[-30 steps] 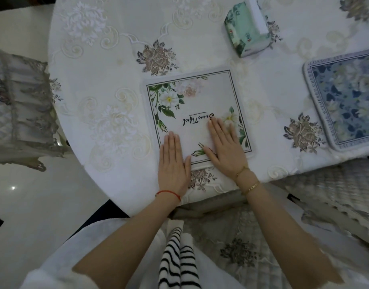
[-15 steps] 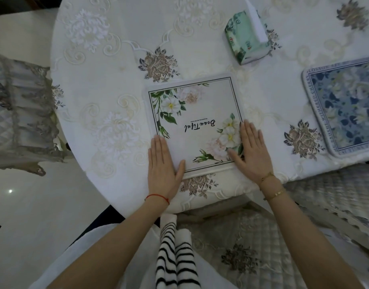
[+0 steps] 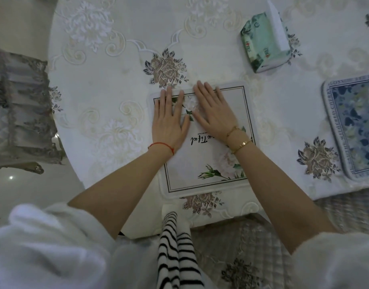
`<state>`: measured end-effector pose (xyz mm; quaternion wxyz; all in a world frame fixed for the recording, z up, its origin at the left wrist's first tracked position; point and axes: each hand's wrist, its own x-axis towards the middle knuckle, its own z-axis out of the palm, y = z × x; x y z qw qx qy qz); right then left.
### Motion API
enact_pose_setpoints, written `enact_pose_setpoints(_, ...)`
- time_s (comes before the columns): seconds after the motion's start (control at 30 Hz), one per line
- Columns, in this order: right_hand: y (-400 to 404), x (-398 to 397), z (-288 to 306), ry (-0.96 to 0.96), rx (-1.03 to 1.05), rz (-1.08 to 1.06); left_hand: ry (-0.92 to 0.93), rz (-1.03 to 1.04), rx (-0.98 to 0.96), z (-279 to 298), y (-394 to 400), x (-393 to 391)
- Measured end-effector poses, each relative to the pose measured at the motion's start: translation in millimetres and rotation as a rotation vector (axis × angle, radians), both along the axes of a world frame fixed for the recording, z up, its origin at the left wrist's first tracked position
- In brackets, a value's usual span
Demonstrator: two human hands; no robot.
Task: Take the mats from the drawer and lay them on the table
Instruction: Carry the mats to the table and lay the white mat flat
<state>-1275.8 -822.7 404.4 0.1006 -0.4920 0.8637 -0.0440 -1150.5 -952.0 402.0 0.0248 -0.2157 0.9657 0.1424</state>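
Observation:
A white mat (image 3: 200,163) with green leaves, pale flowers and black script lies flat near the front edge of the round table (image 3: 108,84). My left hand (image 3: 169,119) rests palm down on the mat's far left part, fingers spread. My right hand (image 3: 212,113) lies flat beside it on the mat's far middle, fingers reaching the far edge. Neither hand grips anything. A second mat (image 3: 356,126), blue with a floral print, lies at the table's right edge, partly cut off by the frame. No drawer is in view.
A green tissue pack (image 3: 264,42) with a sheet sticking up stands at the back right. A chair with a lace cover (image 3: 19,109) stands left of the table. A quilted chair seat (image 3: 252,257) sits below the table edge in front of me.
Both hands slid from the mat's near corners up to its far edge and came close together. The view moved closer to the table.

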Motion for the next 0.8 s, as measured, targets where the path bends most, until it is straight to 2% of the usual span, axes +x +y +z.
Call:
enact_pose_setpoints(0.17,19,-7,2,0.007,-0.022,-0.001,0.035,-0.002,0.005,1,-1,5)
enact_pose_setpoints(0.37,75,-27,8,-0.039,-0.022,-0.17,0.032,0.062,0.019,2,-3,13)
enact_pose_setpoints(0.57,88,-18,14,-0.022,-0.039,-0.329,-0.011,0.203,0.087,13,6,42)
enact_pose_setpoints(0.7,83,31,22,-0.048,-0.126,-0.115,0.002,-0.023,0.086,23,48,67)
enact_pose_setpoints(0.8,80,68,13,-0.063,-0.078,0.022,-0.033,-0.092,0.08,15,75,78)
